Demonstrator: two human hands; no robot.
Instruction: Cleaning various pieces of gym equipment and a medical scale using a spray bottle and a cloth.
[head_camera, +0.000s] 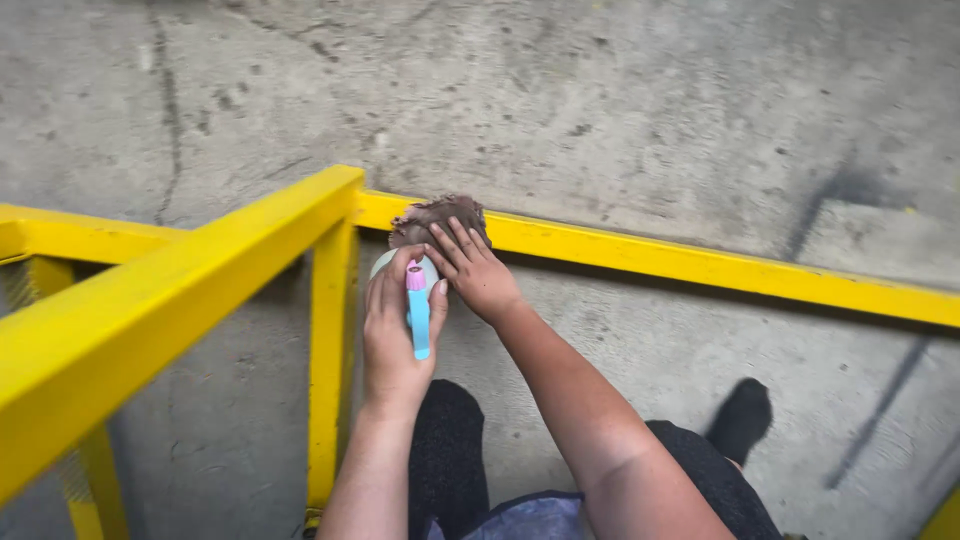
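Head view, looking down over a yellow railing (640, 258) onto a stained, cracked concrete floor (560, 90).

Left hand (395, 335): grip closed around a spray bottle (417, 300) with a pale rounded body, a pink collar and a light blue trigger that runs down along the palm. The bottle sits just near of the rail corner, where the two top bars meet above a yellow post (330, 370).

Right hand (475, 270): fingers spread flat, pressing a dark brown cloth (438, 215) onto the top of the rail. The cloth is bunched and lies at the corner, just far of the bottle.

The hands are touching or nearly so. Below them are dark trousers (450, 450), and a dark shoe (742, 418) is on the floor to the right.
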